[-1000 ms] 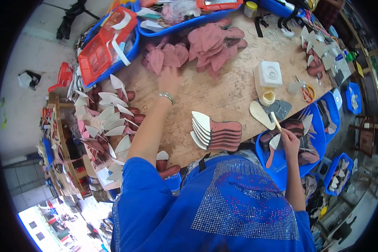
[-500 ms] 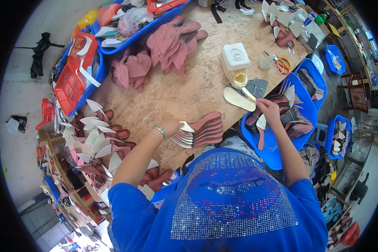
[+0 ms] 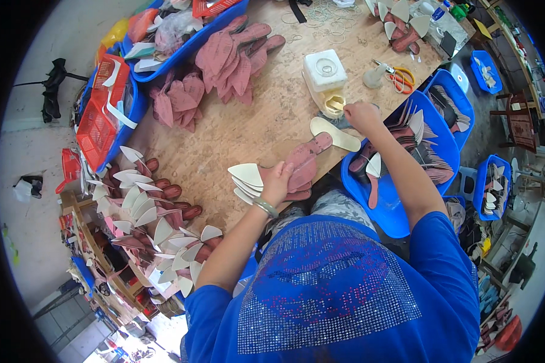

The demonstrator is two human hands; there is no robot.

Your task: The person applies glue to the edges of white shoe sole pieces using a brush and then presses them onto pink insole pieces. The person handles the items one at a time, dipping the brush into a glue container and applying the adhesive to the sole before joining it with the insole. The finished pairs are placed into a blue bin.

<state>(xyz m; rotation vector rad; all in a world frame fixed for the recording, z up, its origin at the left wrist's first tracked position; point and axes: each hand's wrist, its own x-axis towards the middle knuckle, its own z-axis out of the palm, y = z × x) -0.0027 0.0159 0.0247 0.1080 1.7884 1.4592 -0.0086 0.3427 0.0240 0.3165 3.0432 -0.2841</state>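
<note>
Near the front edge of the desk (image 3: 181, 160), the left grip (image 3: 277, 181) pinched a pink sole piece (image 3: 306, 162) over a white-tipped stack (image 3: 246, 175), while the right grip (image 3: 362, 116) pinched a cream stick (image 3: 335, 102) at the mouth of a white container (image 3: 324, 74), near a pale insole (image 3: 336, 135).

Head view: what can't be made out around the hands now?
All in the head view:
Grip of the right hand: hidden by the hand itself.
Fill of the yellowish cup: too small.
Middle of the top pink piece: covered by the left hand.
Red basket: cut off by the upper edge.
</note>
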